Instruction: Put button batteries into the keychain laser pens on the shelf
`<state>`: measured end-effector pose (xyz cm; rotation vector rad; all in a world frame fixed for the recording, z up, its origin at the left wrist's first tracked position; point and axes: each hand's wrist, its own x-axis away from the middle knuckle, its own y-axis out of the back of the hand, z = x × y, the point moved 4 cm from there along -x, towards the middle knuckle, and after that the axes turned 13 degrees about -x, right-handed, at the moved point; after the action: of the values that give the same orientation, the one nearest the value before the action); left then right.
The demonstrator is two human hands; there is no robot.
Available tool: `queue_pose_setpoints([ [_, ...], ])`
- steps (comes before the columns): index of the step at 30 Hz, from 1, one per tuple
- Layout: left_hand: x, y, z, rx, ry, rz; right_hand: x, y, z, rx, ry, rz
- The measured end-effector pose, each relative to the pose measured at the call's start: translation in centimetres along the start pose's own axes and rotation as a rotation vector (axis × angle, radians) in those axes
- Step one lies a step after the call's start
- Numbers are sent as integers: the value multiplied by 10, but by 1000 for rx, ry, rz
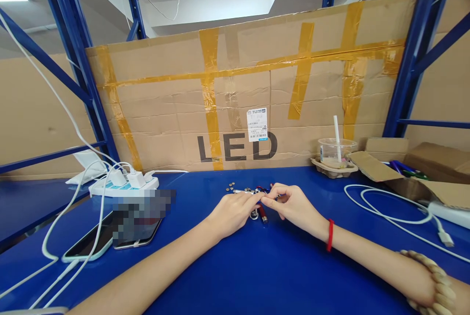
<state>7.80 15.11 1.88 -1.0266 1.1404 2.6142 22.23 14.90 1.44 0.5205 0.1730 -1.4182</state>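
Observation:
My left hand (235, 211) and my right hand (292, 202) meet fingertip to fingertip above the blue tabletop. The right thumb and index finger are pinched together, and the left fingers are bent and pressed together. Whatever lies between the fingertips is too small and covered to name. Just below them is a small red cylinder with a metal end (263, 213), with a silver ring (254, 214) beside it. Behind the left hand are several small round silver discs (230, 188) and a thin whitish rod (240, 191), partly covered by the fingers.
At left, two phones (137, 236) lie near a white power strip (99, 187) with plugs and cables. A plastic cup with a straw (332, 152) stands in a carton tray at back right, near an open cardboard box (382, 168) and a coiled white cable (385, 214). Cardboard closes the back.

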Motion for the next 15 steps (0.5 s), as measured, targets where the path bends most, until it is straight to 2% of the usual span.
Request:
queue_pose_setpoints([
  [8,-1,1,2,45,37,53,0,1,-2,30,-63,1],
  [15,0,-3,3,29,46,128,0,3,0,54,-34,-26],
])
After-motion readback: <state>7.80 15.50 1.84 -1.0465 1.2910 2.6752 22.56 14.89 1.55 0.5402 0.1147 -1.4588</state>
